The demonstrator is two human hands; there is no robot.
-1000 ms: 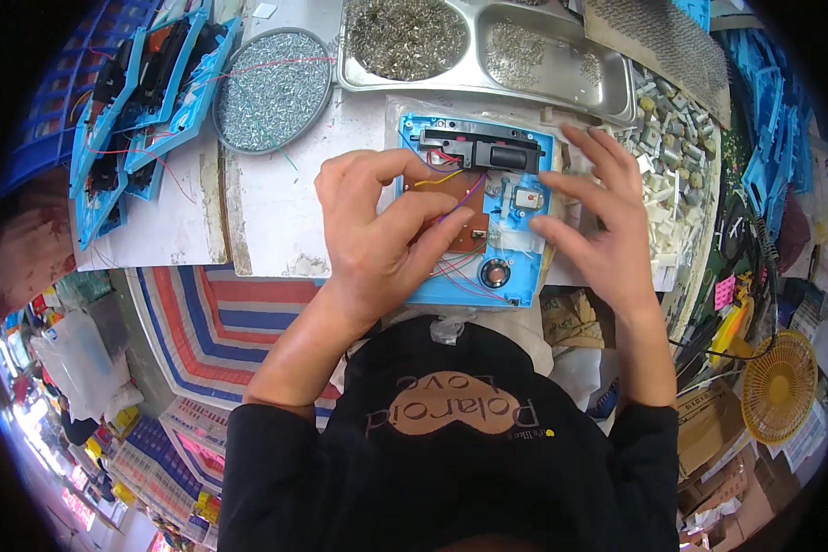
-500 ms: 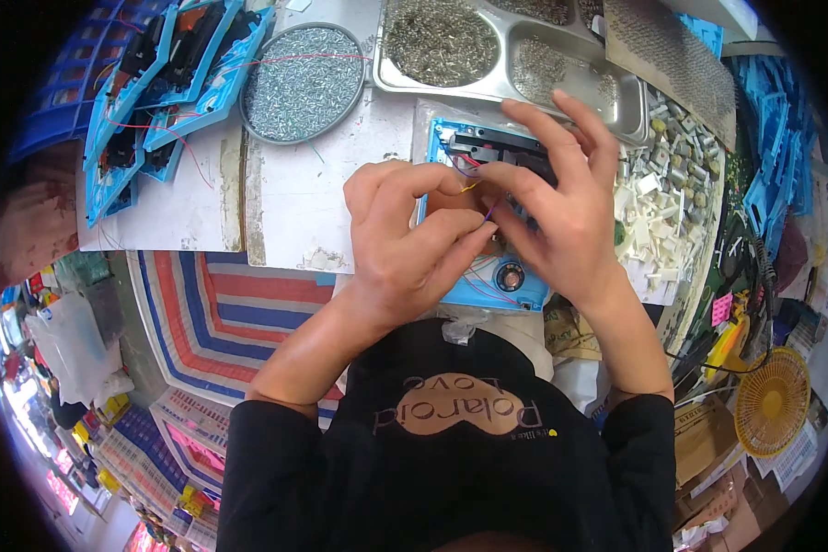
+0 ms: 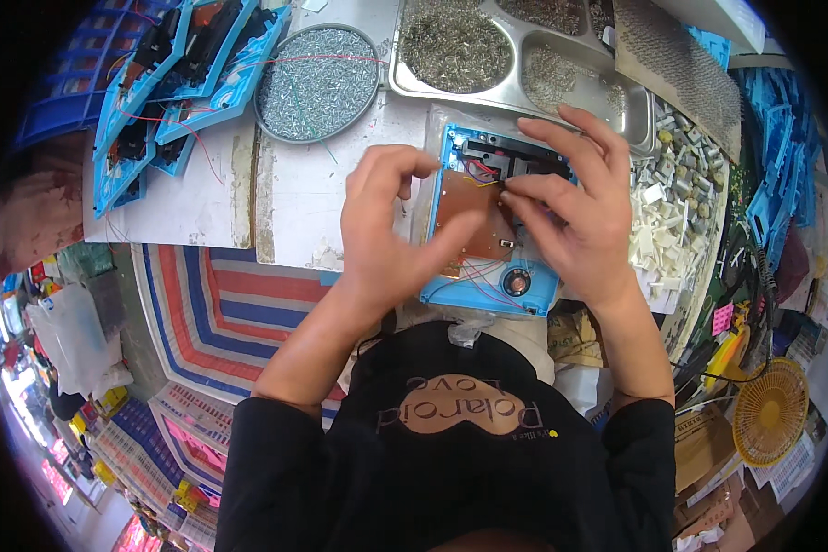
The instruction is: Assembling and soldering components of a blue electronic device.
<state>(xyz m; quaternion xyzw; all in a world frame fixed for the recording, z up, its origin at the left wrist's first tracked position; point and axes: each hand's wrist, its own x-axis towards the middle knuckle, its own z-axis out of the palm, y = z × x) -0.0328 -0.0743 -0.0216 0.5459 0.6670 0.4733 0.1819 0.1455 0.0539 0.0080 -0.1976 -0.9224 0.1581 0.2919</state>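
Note:
In front of me lies a blue plastic housing with a brown circuit board inside it. A black plastic mechanism runs along its far side, and a small round speaker sits at the near right corner. Thin coloured wires bunch between the mechanism and the board. My left hand is open at the housing's left edge, thumb spread away from the curled fingers. Over the board's right part, my right hand pinches thumb and forefinger together beside the wires; what is between the tips is hidden.
A round dish of silver screws and a metal compartment tray of small parts stand beyond the housing. White plastic pieces and small metal cylinders are heaped at right. Stacked blue housings with trailing wires lie at far left.
My left hand has let go of the wires and drawn back left, its fingers spreading. The wires now lie lower against the board, which shows more. My right hand stays close to them.

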